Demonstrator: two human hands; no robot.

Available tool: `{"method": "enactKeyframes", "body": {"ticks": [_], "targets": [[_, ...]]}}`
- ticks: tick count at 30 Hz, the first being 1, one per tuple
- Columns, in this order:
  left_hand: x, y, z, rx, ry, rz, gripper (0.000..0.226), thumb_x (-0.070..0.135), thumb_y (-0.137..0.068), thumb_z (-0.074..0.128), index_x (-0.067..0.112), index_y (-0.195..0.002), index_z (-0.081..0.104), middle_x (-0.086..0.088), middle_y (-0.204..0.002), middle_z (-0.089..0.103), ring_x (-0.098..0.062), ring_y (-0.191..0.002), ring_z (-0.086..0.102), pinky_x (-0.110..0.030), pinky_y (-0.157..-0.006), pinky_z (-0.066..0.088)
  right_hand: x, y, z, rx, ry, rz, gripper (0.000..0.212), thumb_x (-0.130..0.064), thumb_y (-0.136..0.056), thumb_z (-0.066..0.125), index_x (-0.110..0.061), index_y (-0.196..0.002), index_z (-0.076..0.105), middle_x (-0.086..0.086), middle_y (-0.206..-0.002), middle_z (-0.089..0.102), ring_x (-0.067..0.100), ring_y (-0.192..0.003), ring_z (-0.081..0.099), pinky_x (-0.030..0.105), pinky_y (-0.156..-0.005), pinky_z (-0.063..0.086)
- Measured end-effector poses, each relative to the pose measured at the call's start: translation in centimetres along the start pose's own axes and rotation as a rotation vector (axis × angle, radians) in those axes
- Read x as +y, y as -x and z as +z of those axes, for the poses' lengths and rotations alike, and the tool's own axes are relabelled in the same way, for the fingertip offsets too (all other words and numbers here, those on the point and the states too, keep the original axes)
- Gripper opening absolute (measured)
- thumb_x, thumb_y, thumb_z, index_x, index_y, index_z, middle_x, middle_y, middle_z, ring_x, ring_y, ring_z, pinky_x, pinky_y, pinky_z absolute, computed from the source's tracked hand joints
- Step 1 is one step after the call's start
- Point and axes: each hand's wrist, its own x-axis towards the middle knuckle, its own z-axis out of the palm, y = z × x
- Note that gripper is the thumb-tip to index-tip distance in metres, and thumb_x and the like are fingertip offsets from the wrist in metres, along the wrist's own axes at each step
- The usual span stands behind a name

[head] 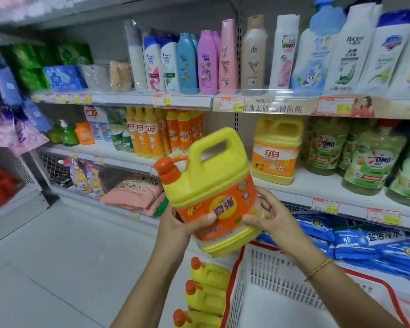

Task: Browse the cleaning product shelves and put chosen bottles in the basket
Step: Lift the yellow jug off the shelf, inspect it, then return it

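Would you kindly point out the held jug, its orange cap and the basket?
held jug [213, 183], head view, yellow shoulder.
orange cap [167, 170], head view, cap side.
basket [265, 266], head view, white mesh wall.

The jug is up between left hand and right hand, just over the basket. Spare jugs stand left of the basket, with shelves behind.

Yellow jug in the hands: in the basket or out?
Out. The left hand and right hand hold the yellow jug tilted, outside the basket.
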Motion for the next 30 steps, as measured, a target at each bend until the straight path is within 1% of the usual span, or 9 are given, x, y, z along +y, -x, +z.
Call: {"method": "enactKeyframes", "body": {"ticks": [3,5,9,11,15,18,22,25,30], "targets": [[-0.8,-1.1,0.7,0.062,0.116,-0.06,0.058,0.009,-0.06,0.079,0.016,-0.115,0.063,-0.007,-0.107,0.073,-0.025,-0.096,0.071,-0.034,-0.073,0.059,2.7,0.6,2.9,0.12,-0.358,0.055,0.085,-0.038,-0.058,0.087,-0.033,-0.132,0.045,0.002,-0.125,0.063,0.019,-0.111,0.063,0.035,-0.082,0.056],[-1.2,-1.8,1.1,0.099,0.159,-0.073,0.057,0.004,-0.058,0.084,0.019,-0.109,0.063,-0.004,-0.103,0.074,-0.022,-0.092,0.072,-0.03,-0.068,0.058,3.8,0.4,4.7,0.18,-0.607,0.03,0.083,-0.032,-0.064,0.084,-0.033,-0.135,0.042,0.002,-0.125,0.064,0.022,-0.113,0.062,0.038,-0.082,0.056],[-1.6,-2.9,0.7,0.139,0.268,-0.139,0.051,0.01,-0.065,0.078,0.017,-0.113,0.061,-0.005,-0.105,0.074,-0.02,-0.092,0.072,-0.03,-0.067,0.058,3.6,-0.5,6.5,0.272,-0.649,0.033,0.068,-0.026,-0.077,0.069,-0.042,-0.135,0.039,-0.002,-0.123,0.065,0.022,-0.109,0.065,0.048,-0.084,0.054],[-1.4,-3.7,0.0,0.063,0.32,-0.149,0.046,0.01,-0.071,0.078,0.011,-0.114,0.062,-0.011,-0.108,0.072,-0.023,-0.095,0.071,-0.034,-0.075,0.059,3.2,-0.9,6.4,0.306,-0.666,0.076,0.065,-0.03,-0.076,0.07,-0.04,-0.133,0.041,-0.002,-0.121,0.066,0.021,-0.106,0.066,0.044,-0.08,0.056],[-0.7,-5.2,-1.3,-0.238,0.348,-0.08,0.033,0.034,-0.053,0.09,0.018,-0.078,0.075,0.009,-0.063,0.067,-0.001,-0.059,0.064,-0.015,-0.058,0.051,0.9,-1.2,5.6,0.062,-0.834,0.348,0.049,-0.043,-0.086,0.056,-0.02,-0.128,0.06,0.007,-0.123,0.065,0.024,-0.107,0.065,0.041,-0.086,0.055],[-1.0,-5.9,-1.2,-0.306,0.331,-0.142,0.076,0.043,-0.049,0.092,0.018,-0.115,0.064,0.008,-0.085,0.071,-0.005,-0.078,0.067,-0.018,-0.068,0.052,-0.2,-0.9,4.6,-0.025,-0.934,0.595,0.055,-0.051,-0.081,0.057,-0.009,-0.115,0.068,0.016,-0.097,0.069,0.029,-0.072,0.068,0.034,-0.058,0.058],[-3.1,-6.5,-0.8,-0.315,0.415,-0.228,0.081,0.037,-0.052,0.094,0.009,-0.12,0.062,-0.015,-0.111,0.062,-0.027,-0.106,0.054,-0.049,-0.097,0.045,-1.2,0.0,3.9,-0.129,-0.975,0.804,0.074,-0.054,-0.082,0.056,-0.003,-0.136,0.049,0.023,-0.091,0.058,0.033,-0.056,0.064,0.035,-0.045,0.055],[-4.0,-6.8,-0.8,-0.268,0.559,-0.224,0.08,0.032,-0.043,0.097,0.007,-0.114,0.068,-0.017,-0.12,0.062,-0.032,-0.117,0.053,-0.051,-0.108,0.037,-2.1,0.3,3.5,-0.216,-0.938,0.779,0.071,-0.053,-0.08,0.055,-0.002,-0.128,0.056,0.026,-0.106,0.06,0.037,-0.065,0.067,0.036,-0.047,0.057],[-3.5,-6.4,-0.1,-0.122,0.628,-0.203,0.078,0.036,-0.026,0.099,0.013,-0.096,0.076,-0.005,-0.097,0.075,-0.018,-0.089,0.071,-0.034,-0.076,0.059,-4.6,0.6,3.1,-0.164,-0.774,0.598,0.06,-0.061,-0.08,0.048,-0.016,-0.118,0.061,0.024,-0.117,0.065,0.048,-0.104,0.06,0.037,-0.055,0.058]]}}
